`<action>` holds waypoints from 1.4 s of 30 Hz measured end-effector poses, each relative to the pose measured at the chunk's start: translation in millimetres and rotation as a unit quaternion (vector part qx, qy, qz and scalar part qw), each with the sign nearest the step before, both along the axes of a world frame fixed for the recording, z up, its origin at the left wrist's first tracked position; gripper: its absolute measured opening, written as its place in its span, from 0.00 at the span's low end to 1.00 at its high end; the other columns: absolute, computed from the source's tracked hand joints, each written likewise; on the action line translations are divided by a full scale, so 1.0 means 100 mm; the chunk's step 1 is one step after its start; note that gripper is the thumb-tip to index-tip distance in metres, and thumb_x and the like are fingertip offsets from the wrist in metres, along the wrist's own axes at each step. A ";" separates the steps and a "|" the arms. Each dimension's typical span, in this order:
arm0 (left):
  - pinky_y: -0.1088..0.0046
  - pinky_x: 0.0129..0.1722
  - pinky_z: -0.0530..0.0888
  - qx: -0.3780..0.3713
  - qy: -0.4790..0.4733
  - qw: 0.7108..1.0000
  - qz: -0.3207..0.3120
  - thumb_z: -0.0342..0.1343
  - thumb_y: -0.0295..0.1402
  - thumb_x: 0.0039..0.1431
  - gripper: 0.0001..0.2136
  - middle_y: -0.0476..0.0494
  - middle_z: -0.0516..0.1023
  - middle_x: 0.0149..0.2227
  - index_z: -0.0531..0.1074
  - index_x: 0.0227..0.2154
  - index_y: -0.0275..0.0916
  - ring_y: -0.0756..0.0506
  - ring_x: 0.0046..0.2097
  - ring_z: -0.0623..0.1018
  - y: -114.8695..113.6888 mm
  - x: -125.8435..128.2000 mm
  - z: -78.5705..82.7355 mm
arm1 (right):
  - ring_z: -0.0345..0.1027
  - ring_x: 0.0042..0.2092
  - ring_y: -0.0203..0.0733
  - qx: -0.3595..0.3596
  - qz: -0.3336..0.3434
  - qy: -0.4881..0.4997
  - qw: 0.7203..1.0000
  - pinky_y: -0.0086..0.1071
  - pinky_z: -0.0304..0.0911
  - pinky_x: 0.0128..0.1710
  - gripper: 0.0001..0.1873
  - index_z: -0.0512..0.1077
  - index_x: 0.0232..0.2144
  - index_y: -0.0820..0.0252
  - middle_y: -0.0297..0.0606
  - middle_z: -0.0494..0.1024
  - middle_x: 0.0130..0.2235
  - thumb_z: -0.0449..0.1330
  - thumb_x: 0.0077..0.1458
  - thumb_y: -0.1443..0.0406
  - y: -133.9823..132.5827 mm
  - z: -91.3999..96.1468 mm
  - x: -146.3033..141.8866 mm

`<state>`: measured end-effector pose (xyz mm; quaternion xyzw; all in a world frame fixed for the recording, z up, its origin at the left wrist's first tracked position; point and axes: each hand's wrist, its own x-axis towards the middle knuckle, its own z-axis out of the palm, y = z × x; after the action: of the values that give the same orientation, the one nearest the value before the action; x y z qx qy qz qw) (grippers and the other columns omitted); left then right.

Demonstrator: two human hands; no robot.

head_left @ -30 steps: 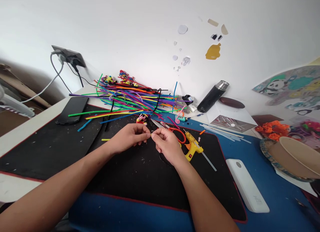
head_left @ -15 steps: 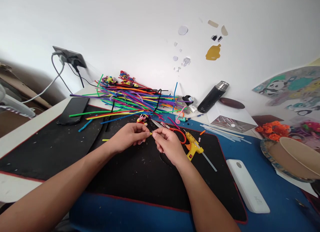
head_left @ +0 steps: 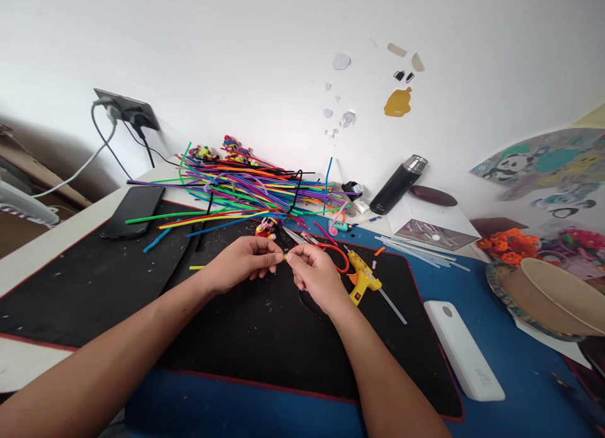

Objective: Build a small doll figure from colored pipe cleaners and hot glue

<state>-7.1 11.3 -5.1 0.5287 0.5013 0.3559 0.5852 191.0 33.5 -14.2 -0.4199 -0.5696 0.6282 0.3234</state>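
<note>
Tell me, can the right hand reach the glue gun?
Probably yes: the glue gun lies close beside the right hand, mostly uncovered, though that hand seems busy pinching a tiny yellow piece.

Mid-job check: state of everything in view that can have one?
Left hand: pinching small yellow piece
Right hand: pinching it too
Scissors: lying down, partly hidden; blade opening unclear
Glue gun: on its side, glue stick protruding, power unclear
Phone: lying flat, no screen lit
Flask: silver top on
Plugs: in the wall socket
Pipe cleaners: heaped loosely

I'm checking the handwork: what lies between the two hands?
The head view shows a small yellow piece there, pinched at the fingertips of the left hand and right hand.
</note>
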 end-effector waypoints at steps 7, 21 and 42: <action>0.77 0.22 0.61 0.002 0.002 1.000 -0.002 0.68 0.55 0.54 0.23 0.50 0.74 0.26 0.76 0.31 0.37 0.52 0.26 0.68 0.00 0.00 0.00 | 0.57 0.18 0.31 -0.002 0.006 -0.003 1.000 0.28 0.49 0.19 0.12 0.71 0.33 0.57 0.22 0.65 0.19 0.63 0.58 0.55 0.01 0.00 0.00; 0.77 0.23 0.62 -0.012 -0.006 1.000 -0.013 0.69 0.49 0.55 0.20 0.48 0.78 0.30 0.79 0.39 0.37 0.51 0.27 0.71 0.00 -0.04 -0.03 | 0.58 0.19 0.32 0.031 -0.021 -0.037 0.999 0.28 0.51 0.20 0.11 0.70 0.32 0.57 0.22 0.64 0.19 0.61 0.59 0.56 -0.02 0.02 -0.02; 0.75 0.26 0.66 0.060 0.073 0.995 -0.013 0.64 0.48 0.60 0.16 0.49 0.77 0.27 0.77 0.33 0.39 0.49 0.28 0.72 -0.03 0.02 0.02 | 0.59 0.20 0.35 0.092 -0.018 -0.093 0.991 0.30 0.53 0.22 0.07 0.71 0.31 0.55 0.25 0.65 0.20 0.61 0.59 0.59 -0.05 -0.01 -0.04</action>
<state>-5.5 8.5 -3.3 0.5938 0.5140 0.3380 0.5186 186.8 28.4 -15.6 -0.4548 -0.6448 0.5259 0.3175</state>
